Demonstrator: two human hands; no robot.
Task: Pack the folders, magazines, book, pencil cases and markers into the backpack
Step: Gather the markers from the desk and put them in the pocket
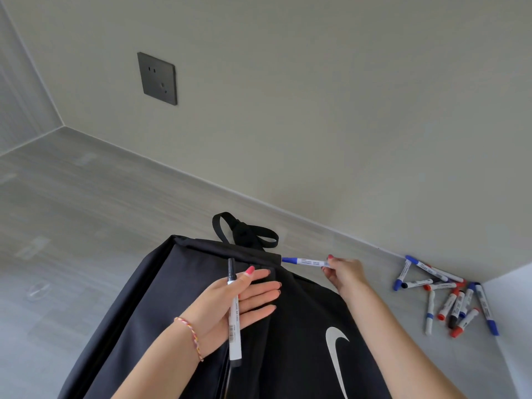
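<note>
A black backpack (178,283) with a white swoosh lies on the grey surface, its straps at the far end. My left hand (239,300) hovers palm-up over the backpack's top, holding a black-capped marker (233,321) between thumb and fingers. My right hand (344,273) pinches a blue-capped marker (306,262) at the backpack's upper right corner, tip pointing left. A loose pile of markers (449,298) with blue, red and black caps lies to the right by the wall. Folders, magazines, book and pencil cases are not in view.
A grey wall (316,110) with a dark socket plate (157,78) runs behind the backpack. A white vertical panel (515,312) closes the right side next to the marker pile. Grey surface (72,211) stretches to the left.
</note>
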